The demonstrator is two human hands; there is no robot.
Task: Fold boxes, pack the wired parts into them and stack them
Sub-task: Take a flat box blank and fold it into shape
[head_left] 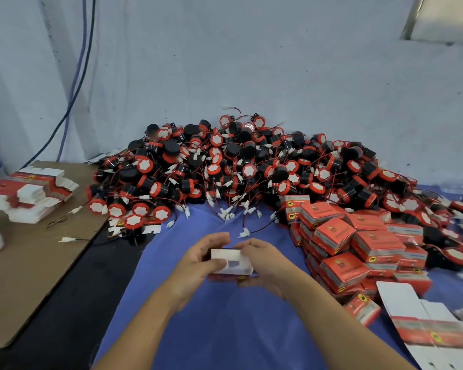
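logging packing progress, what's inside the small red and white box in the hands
The small red-and-white cardboard box, gripped by left hand and right hand, shows white card and a dark patch; fingers cover the rest, so a part inside is unconfirmed.

Left hand (pixel 198 260), right hand (pixel 266 263), one held box (pixel 231 264), countless wired parts (pixel 251 166), many closed boxes (pixel 333 235)

The left hand (pixel 195 265) and right hand (pixel 267 265) are bare. Both forearms (pixel 150 316) are bare too, seen over the cloth (pixel 225 337) almost to the elbows.
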